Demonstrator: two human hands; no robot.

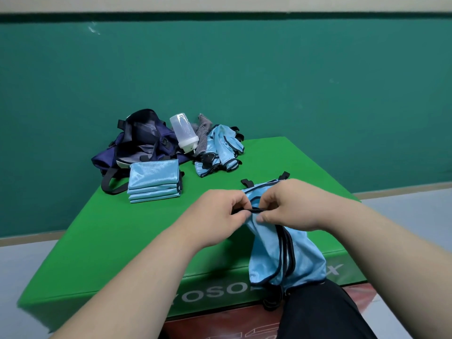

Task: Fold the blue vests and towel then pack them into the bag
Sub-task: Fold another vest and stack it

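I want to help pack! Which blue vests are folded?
The flat stack beside the bag. The pile by the bottle is crumpled; the left hand and right hand hold another vest, unfolded.

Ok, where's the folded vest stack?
Head view, left of centre: the stack of folded light-blue vests, on the green padded mat beside the navy fabric bag.

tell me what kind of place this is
Most likely a sports hall or gym. A green padded block serves as the table, and blue training vests lie on it beside a navy sports bag and a shaker bottle.
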